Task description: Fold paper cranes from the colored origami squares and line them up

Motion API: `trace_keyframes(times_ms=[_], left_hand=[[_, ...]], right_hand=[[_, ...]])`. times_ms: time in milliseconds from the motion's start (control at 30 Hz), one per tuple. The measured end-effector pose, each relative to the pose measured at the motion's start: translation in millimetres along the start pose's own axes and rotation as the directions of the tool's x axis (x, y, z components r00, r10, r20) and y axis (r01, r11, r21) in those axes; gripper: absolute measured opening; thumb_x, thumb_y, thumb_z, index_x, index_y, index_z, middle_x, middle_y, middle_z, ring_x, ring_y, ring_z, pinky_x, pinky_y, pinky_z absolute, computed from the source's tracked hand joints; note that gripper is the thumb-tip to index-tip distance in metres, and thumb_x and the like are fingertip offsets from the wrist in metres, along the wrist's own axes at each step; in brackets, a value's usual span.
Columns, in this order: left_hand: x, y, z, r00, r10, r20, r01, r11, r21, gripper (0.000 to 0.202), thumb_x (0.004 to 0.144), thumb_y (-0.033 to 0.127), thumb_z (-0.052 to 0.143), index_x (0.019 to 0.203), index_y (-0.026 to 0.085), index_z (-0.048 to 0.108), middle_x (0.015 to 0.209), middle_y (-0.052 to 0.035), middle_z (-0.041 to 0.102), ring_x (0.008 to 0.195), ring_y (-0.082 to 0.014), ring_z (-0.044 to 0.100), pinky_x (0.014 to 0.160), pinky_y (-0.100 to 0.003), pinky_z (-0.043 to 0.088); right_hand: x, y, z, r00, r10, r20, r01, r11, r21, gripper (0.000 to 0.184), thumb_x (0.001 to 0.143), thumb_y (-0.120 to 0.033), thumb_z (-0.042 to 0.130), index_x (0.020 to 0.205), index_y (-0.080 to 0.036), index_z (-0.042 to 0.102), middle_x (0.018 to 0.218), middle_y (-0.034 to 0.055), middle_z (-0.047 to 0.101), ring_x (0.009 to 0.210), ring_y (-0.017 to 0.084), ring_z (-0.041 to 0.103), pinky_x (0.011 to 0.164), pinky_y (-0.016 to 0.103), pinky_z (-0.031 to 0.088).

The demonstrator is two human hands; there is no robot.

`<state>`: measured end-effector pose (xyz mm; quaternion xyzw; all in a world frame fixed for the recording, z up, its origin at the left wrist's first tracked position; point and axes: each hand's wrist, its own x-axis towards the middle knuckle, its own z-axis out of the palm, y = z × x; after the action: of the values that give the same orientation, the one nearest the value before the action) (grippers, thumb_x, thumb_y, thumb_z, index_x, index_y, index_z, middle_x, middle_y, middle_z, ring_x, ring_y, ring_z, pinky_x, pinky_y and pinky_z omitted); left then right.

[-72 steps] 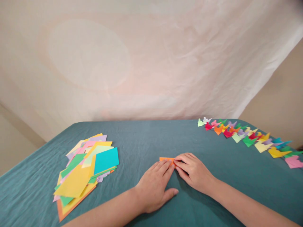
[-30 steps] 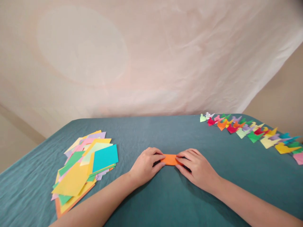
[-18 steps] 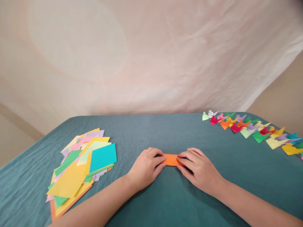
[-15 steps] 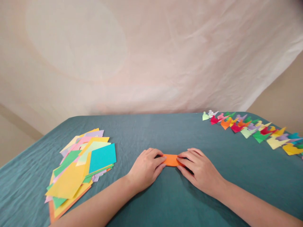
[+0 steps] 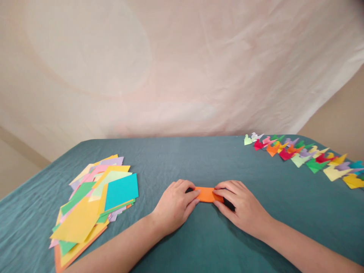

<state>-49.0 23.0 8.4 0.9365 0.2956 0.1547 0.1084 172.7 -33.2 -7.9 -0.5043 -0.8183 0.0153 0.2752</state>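
A small folded strip of orange paper [image 5: 206, 194] lies on the table, stretched between my two hands. My left hand [image 5: 178, 206] grips its left end, thumb and fingers closed on the paper. On the opposite end, the fingers of my right hand [image 5: 240, 208] pinch the orange paper, with a dark gap under the curled fingers. Both ends of the strip are partly hidden by my fingertips.
To the left lies a loose pile of coloured paper sheets [image 5: 76, 222], a blue sheet [image 5: 121, 192] on top. Several folded paper birds [image 5: 298, 160] stand in rows at the right. A dark green cloth [image 5: 170, 159] covers the table; a pale curtain [image 5: 182, 68] hangs behind.
The view has shifted slightly. My right fingers have lifted a little, showing more of the orange paper's right end. Both hands keep hold of it.
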Motion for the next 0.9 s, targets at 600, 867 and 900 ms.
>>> trace_keyframes(times_ms=[600, 867, 900], left_hand=[[-0.5, 1.0, -0.7, 1.000, -0.002, -0.016, 0.003, 1.000, 0.028, 0.025, 0.091, 0.024, 0.041, 0.108, 0.022, 0.059, 0.102, -0.0068, 0.055, 0.092, -0.0198, 0.051, 0.082, -0.036, 0.043], [-1.7, 11.7, -2.2, 0.999, 0.049, 0.020, -0.052, 0.990, 0.134, 0.024, 0.091, 0.027, 0.042, 0.110, 0.019, 0.054, 0.107, -0.0079, 0.056, 0.106, -0.0228, 0.050, 0.089, -0.039, 0.041], [-2.2, 13.7, -2.1, 0.998, 0.058, 0.033, -0.062, 0.989, 0.137, 0.025, 0.091, 0.028, 0.042, 0.111, 0.019, 0.053, 0.109, -0.0082, 0.056, 0.107, -0.0229, 0.050, 0.090, -0.040, 0.040]], right_hand=[[0.0, -1.0, -0.9, 0.999, 0.033, 0.016, -0.033, 0.999, 0.000, 0.019, 0.084, -0.024, 0.053, 0.100, -0.022, 0.061, 0.094, 0.0067, 0.059, 0.087, 0.020, 0.056, 0.077, 0.037, 0.045], [0.3, 0.4, 0.8, 1.000, 0.006, -0.004, -0.006, 1.000, 0.001, 0.017, 0.083, -0.022, 0.053, 0.098, -0.021, 0.062, 0.092, 0.0068, 0.059, 0.085, 0.020, 0.056, 0.075, 0.036, 0.046], [0.2, 0.5, 1.0, 1.000, 0.010, -0.001, -0.010, 1.000, 0.002, 0.017, 0.083, -0.022, 0.053, 0.098, -0.021, 0.061, 0.092, 0.0067, 0.059, 0.085, 0.020, 0.056, 0.075, 0.036, 0.046]])
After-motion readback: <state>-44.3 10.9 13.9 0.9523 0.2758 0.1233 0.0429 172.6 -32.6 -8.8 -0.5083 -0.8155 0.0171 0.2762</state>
